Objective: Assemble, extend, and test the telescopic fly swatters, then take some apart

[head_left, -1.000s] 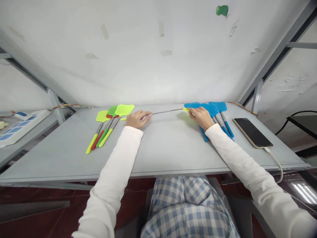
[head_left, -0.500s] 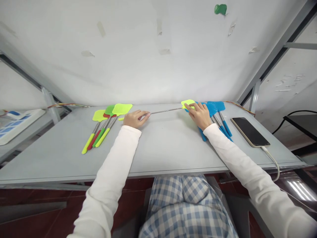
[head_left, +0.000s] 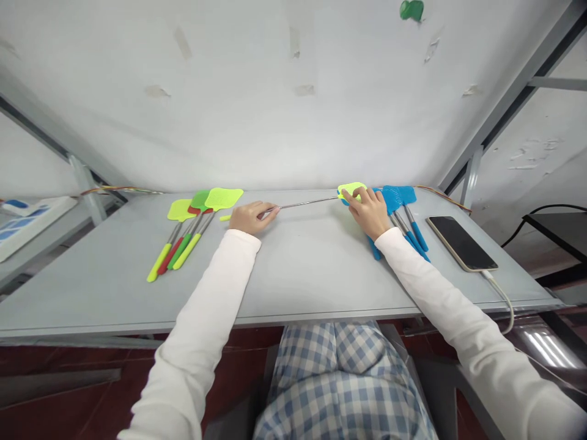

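Note:
A yellow fly swatter (head_left: 308,202) with a long, stretched-out metal rod lies crosswise between my hands. My left hand (head_left: 251,217) is closed round the rod near the handle, whose yellow end sticks out on its left. At the other end, my right hand (head_left: 369,211) grips the swatter's yellow head, fingers partly covering it. Blue fly swatters (head_left: 393,197) lie under and beside my right hand, some of them hidden by it. To the left of my left hand rest several fanned-out swatters: yellow (head_left: 224,198), green (head_left: 200,200) and red (head_left: 169,256).
A phone (head_left: 461,243) with a white charging cable (head_left: 501,290) lies on the right of the grey table (head_left: 302,275). Behind the table stands a white wall (head_left: 257,122). A white and blue power strip (head_left: 32,223) sits at the far left.
My view has shifted slightly. Both hands keep nearly the same place and hold on the yellow fly swatter.

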`<action>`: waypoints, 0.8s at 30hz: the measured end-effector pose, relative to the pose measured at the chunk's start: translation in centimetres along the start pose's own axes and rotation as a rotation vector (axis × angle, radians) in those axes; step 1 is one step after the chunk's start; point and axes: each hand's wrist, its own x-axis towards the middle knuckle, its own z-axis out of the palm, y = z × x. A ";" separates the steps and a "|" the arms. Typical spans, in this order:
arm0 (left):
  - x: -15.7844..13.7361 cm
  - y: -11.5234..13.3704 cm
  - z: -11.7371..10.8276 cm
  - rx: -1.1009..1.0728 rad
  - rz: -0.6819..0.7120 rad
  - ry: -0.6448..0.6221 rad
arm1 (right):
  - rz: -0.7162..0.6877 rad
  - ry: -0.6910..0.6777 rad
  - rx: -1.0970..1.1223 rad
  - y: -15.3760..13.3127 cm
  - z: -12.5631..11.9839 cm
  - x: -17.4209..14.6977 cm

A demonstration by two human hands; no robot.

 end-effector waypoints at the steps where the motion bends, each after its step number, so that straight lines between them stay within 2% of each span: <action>1: 0.0 -0.1 0.0 -0.004 0.000 -0.005 | 0.004 -0.008 -0.002 -0.1 0.0 0.0; 8: 0.1 -0.2 0.1 -0.015 -0.027 -0.048 | -0.030 -0.018 -0.050 -0.7 0.1 -0.1; 13: 0.2 0.8 0.0 -0.053 -0.042 -0.135 | -0.073 -0.057 -0.077 -0.6 0.1 -0.2; 17: 0.3 1.8 0.0 -0.062 -0.058 -0.177 | -0.118 -0.032 -0.020 0.1 0.2 -0.1; 24: 0.3 3.6 0.9 0.049 0.082 -0.277 | -0.221 0.069 0.104 1.5 1.0 -0.3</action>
